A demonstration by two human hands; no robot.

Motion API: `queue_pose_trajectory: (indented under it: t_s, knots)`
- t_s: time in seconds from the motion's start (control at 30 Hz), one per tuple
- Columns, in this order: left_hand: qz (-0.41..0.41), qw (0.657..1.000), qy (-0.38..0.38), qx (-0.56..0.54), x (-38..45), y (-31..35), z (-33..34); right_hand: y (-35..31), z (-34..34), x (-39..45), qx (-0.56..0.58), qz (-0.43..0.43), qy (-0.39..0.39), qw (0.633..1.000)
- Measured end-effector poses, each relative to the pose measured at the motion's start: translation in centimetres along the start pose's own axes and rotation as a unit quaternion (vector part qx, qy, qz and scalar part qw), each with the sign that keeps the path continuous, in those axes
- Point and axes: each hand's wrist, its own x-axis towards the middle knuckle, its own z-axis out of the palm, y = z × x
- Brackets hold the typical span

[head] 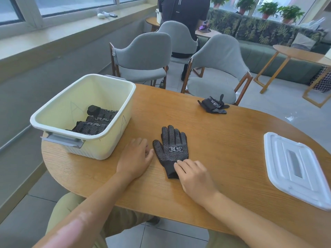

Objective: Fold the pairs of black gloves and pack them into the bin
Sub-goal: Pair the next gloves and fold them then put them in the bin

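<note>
A pair of black dotted gloves point(171, 147) lies flat and stacked on the wooden table point(223, 140), fingers pointing away from me. My right hand point(194, 176) rests on the cuff end, fingertips touching the fabric. My left hand point(135, 157) lies flat on the table just left of the glove's thumb, fingers relaxed. The cream bin point(114, 140) stands at the table's left and holds folded black gloves point(96, 120). A crumpled pair of black gloves point(214, 104) sits at the table's far edge.
The bin's white lid point(295, 169) lies on the table at the right. Three grey chairs point(215, 76) stand beyond the table, and a person point(184, 13) in dark clothes stands behind them. A second wooden table point(300, 54) is at the far right.
</note>
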Motion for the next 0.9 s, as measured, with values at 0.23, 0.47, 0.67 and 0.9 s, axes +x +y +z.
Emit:
queue_pose_trajectory:
  t_s: [0.23, 0.47, 0.67, 0.9]
  knots:
    - [0.001, 1.000, -0.015, 0.001, 0.1, -0.3, 0.3, -0.3, -0.4, 0.2, 0.016, 0.024, -0.003, 1.000]
    - [0.052, 0.996, -0.018, -0.069, -0.3, 1.4, -1.0, 0.1, -1.3, 0.0, 0.005, 0.013, 0.019, 1.000]
    - [0.152, 0.985, -0.010, -0.086, -3.1, 4.9, -0.3, 1.3, -2.4, 0.6, 0.073, 0.029, -0.025, 0.997]
    - [0.200, 0.978, -0.040, -0.033, -3.9, 5.8, 0.6, 5.5, -0.8, 9.1, 0.224, 0.177, -0.120, 0.951]
